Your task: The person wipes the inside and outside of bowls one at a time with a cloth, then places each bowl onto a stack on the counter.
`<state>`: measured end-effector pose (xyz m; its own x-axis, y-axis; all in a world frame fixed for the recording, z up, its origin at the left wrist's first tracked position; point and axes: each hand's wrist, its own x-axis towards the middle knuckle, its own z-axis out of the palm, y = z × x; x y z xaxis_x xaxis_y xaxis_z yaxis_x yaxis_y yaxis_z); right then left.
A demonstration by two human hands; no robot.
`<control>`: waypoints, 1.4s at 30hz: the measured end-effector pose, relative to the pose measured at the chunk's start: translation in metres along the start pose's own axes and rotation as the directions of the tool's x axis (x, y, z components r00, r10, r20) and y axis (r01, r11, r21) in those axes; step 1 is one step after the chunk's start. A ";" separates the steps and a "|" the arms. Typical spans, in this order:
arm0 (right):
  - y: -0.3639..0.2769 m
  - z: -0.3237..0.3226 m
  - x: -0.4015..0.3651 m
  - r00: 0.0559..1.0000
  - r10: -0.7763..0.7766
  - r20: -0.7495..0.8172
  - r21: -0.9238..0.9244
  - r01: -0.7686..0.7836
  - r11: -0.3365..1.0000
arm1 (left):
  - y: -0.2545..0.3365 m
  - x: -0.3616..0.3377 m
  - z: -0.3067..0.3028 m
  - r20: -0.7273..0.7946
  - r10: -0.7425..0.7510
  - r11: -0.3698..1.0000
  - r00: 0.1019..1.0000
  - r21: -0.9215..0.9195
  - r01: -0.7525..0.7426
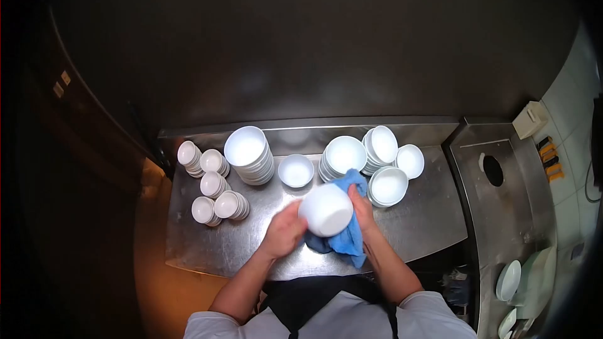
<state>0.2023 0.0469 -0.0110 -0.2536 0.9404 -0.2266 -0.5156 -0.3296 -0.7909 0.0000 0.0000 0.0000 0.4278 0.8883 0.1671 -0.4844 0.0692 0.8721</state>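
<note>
A white bowl (326, 210) is held tilted above the steel counter, its outer base turned toward me. My left hand (286, 229) grips the bowl's left side. On the other side, my right hand (361, 208) has hold of a blue cloth (348, 242), pressed against the bowl and hanging down below it. The bowl's inside is hidden from me. Just beyond it, a single white bowl (296, 171) sits upright on the counter. A stack of white bowls (344, 156) stands close behind the cloth.
A tall bowl stack (250, 157) and several stacks of small cups (229, 205) occupy the counter's left side. More bowls (387, 186) stand at right. Beyond the steel counter (276, 257) are a raised back edge, a side unit with a dark hole (493, 171), and dishes (509, 280).
</note>
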 end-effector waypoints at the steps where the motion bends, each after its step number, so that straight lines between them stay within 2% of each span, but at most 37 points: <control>1: -0.004 0.005 -0.003 0.996 -0.070 -0.062 -0.070 0.066 0.995 | 0.001 0.004 0.015 -0.292 0.009 0.999 0.956 -0.039 -0.021; 2: -0.006 0.009 -0.005 0.983 -0.145 -0.116 -0.143 0.128 0.981 | -0.004 0.006 0.018 -0.285 0.120 0.974 0.951 0.219 -0.058; 3: -0.002 0.017 -0.004 0.984 -0.148 -0.099 -0.153 0.132 0.979 | -0.008 0.006 0.012 -0.243 0.230 0.879 0.942 0.467 -0.094; 4: 0.003 0.022 -0.004 0.985 -0.149 -0.083 -0.159 0.134 0.978 | -0.011 0.008 0.010 -0.174 0.321 0.720 0.931 0.683 -0.120; 5: 0.007 0.027 -0.007 0.987 -0.146 -0.069 -0.171 0.133 0.976 | -0.015 0.010 0.011 -0.268 0.275 0.821 0.923 0.565 -0.080; 6: 0.009 0.037 -0.015 0.993 -0.099 -0.070 -0.027 0.097 0.995 | -0.018 0.012 0.015 -0.357 0.214 0.901 0.909 0.431 -0.043; 8: 0.039 0.041 -0.031 0.972 -0.232 0.024 -0.265 0.230 0.936 | -0.031 0.019 0.017 -0.518 0.041 0.998 0.854 0.070 -0.006; 9: 0.044 0.044 -0.037 0.955 -0.285 0.083 -0.370 0.296 0.881 | -0.029 0.018 0.017 -0.521 -0.059 0.993 0.851 -0.121 -0.006; 10: 0.040 0.042 -0.034 0.878 -0.386 0.285 -0.505 0.479 0.718 | -0.025 0.019 0.014 -0.504 -0.153 0.952 0.850 -0.305 -0.010; 11: 0.032 0.037 -0.031 0.763 -0.423 0.489 -0.570 0.647 0.506 | -0.021 0.018 0.011 -0.471 -0.244 0.878 0.848 -0.479 -0.014; 12: 0.026 0.031 -0.031 0.621 -0.398 0.675 -0.561 0.783 0.269 | -0.021 0.018 0.002 -0.340 -0.236 0.803 0.910 -0.596 -0.014; 15: 0.032 -0.006 -0.028 0.814 -0.437 0.382 -0.604 0.578 0.548 | -0.021 0.025 0.002 -0.326 -0.346 0.694 0.880 -0.720 0.007; 16: 0.014 0.003 -0.028 0.853 -0.491 0.176 -0.533 0.502 0.681 | -0.011 0.031 0.007 -0.314 -0.347 0.641 0.884 -0.767 -0.021; 17: -0.005 0.012 -0.026 0.867 -0.496 -0.042 -0.428 0.433 0.794 | -0.024 0.029 -0.010 -0.226 -0.262 0.578 0.938 -0.815 -0.035; 19: -0.004 0.011 -0.022 0.851 -0.511 -0.123 -0.216 0.479 0.851 | -0.022 0.032 -0.003 -0.318 -0.310 0.671 0.896 -0.741 -0.031; 20: -0.002 0.010 -0.021 0.844 -0.509 -0.168 -0.104 0.498 0.861 | -0.023 0.033 0.001 -0.327 -0.333 0.666 0.885 -0.746 -0.025; 21: 0.007 0.002 -0.018 0.787 -0.609 0.099 -0.342 0.602 0.721 | -0.026 0.035 0.006 -0.335 -0.358 0.662 0.872 -0.749 -0.016; 22: 0.017 -0.011 -0.012 0.701 -0.606 0.375 -0.505 0.703 0.500 | -0.029 0.037 0.012 -0.341 -0.385 0.659 0.858 -0.752 -0.004; 23: 0.024 -0.021 -0.008 0.593 -0.500 0.631 -0.571 0.791 0.219 | -0.028 0.038 0.018 -0.359 -0.389 0.690 0.848 -0.723 0.010; 25: 0.021 -0.017 -0.010 0.554 -0.338 0.761 -0.554 0.825 0.106 | -0.031 0.030 0.021 -0.282 -0.451 0.719 0.847 -0.677 0.157; 26: 0.020 -0.017 -0.010 0.532 -0.248 0.810 -0.537 0.842 0.053 | -0.035 0.029 0.025 -0.338 -0.436 0.785 0.834 -0.596 0.169; 29: 0.048 -0.042 -0.017 0.702 -0.225 0.676 -0.667 0.712 0.218 | -0.043 0.027 0.036 -0.494 -0.338 0.932 0.801 -0.292 0.214; 31: 0.061 -0.038 -0.036 0.813 -0.260 0.521 -0.629 0.572 0.527 | -0.049 0.033 0.042 -0.560 -0.190 0.977 0.806 -0.030 0.210; 32: 0.063 -0.038 -0.043 0.862 -0.260 0.435 -0.570 0.487 0.661 | -0.055 0.035 0.040 -0.539 -0.105 0.974 0.836 0.115 0.196; 35: 0.063 -0.050 -0.062 0.914 -0.260 0.311 -0.519 0.392 0.759 | -0.070 0.040 0.052 -0.480 -0.116 0.973 0.870 0.120 0.196; 36: 0.066 -0.062 -0.065 0.893 -0.291 0.343 -0.529 0.440 0.726 | -0.073 0.046 0.060 -0.438 -0.168 0.972 0.883 0.077 0.223; 39: 0.050 -0.073 -0.087 0.900 -0.384 0.207 -0.490 0.435 0.756 | -0.098 0.063 0.078 -0.255 -0.235 0.967 0.938 0.035 0.252; 40: 0.046 -0.086 -0.092 0.935 -0.289 0.208 -0.435 0.353 0.829 | -0.102 0.071 0.085 -0.181 -0.303 0.951 0.935 0.008 0.310; 42: 0.048 -0.106 -0.099 0.962 -0.241 0.128 -0.333 0.271 0.903 | -0.115 0.083 0.098 -0.055 -0.317 0.948 0.947 0.014 0.318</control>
<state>0.2899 -0.0529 -0.0868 -0.2238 0.9736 0.0455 -0.2618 -0.0151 -0.9650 0.1662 0.0215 -0.0410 0.5166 0.8441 -0.1437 -0.3125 0.3421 0.8862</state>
